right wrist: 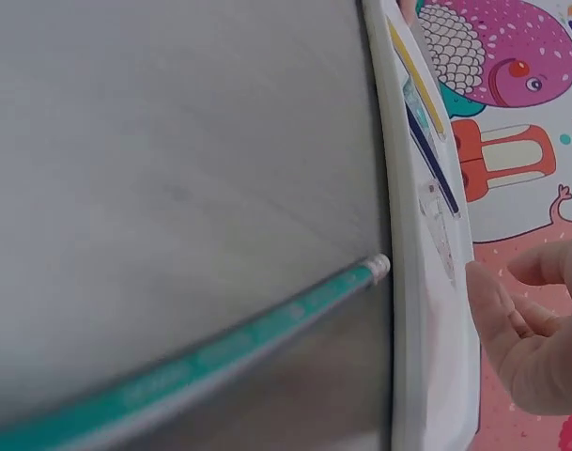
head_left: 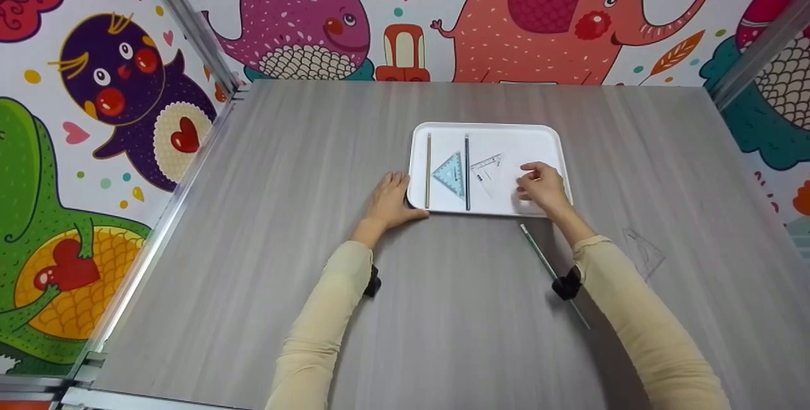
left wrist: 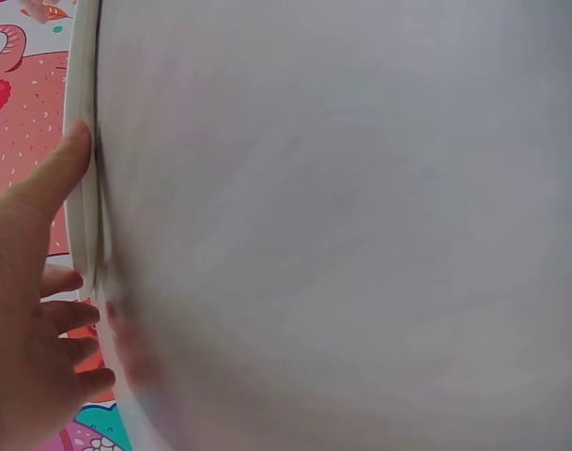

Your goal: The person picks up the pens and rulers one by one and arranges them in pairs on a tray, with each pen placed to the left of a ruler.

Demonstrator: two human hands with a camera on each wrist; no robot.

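Observation:
A white tray [head_left: 506,202] lies on the table. From left to right it holds a yellow pencil [head_left: 428,173], a blue set square [head_left: 450,174], a dark pencil [head_left: 467,173] and a clear set square [head_left: 487,166]. My left hand [head_left: 388,201] rests at the tray's front left corner, its thumb along the front rim and its fingers at the left side. Over the right part of the tray, my right hand [head_left: 543,187] has loosely bent fingers with nothing between them. A green pencil [right wrist: 267,329] lies in front of the tray, its eraser end towards the rim, partly under my right wrist.
Another clear set square [head_left: 644,253] lies on the table, right of my right forearm. The grey table [head_left: 304,163] is bordered by printed cartoon panels at the back and sides, with a metal rail [head_left: 171,220] along its left edge.

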